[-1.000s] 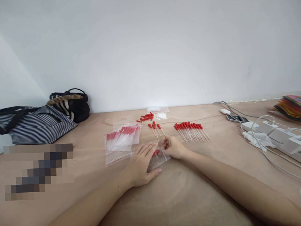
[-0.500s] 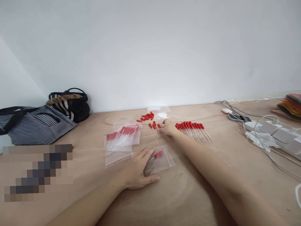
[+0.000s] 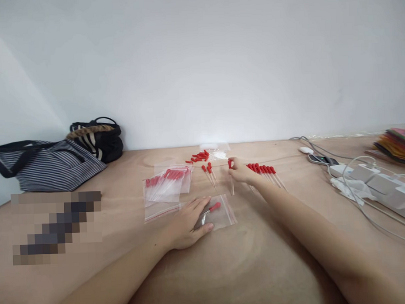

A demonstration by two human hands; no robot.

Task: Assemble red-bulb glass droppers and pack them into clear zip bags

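My left hand (image 3: pixel 192 225) lies flat with fingers stretched over a clear zip bag (image 3: pixel 226 213). Inside that bag is a glass dropper with a red bulb (image 3: pixel 215 206), its tube partly under my fingers. My right hand (image 3: pixel 241 170) pinches another dropper (image 3: pixel 230 164) by its red bulb, the tube pointing down toward the table. Just left of it lies a small group of droppers (image 3: pixel 204 169). To its right, a row of several droppers (image 3: pixel 264 169) is partly hidden behind my hand and forearm.
Overlapping zip bags with red-bulb droppers (image 3: pixel 163 184) lie left of centre. Loose red bulbs (image 3: pixel 200 157) and clear tubes (image 3: pixel 218 155) sit at the back. A striped bag (image 3: pixel 60 168) stands at left; a power strip (image 3: pixel 386 183) with cables lies at right.
My right hand has moved to the right, away from the small group, with a dropper upright in its fingers. My left hand stays on the bag; the view has shifted slightly.
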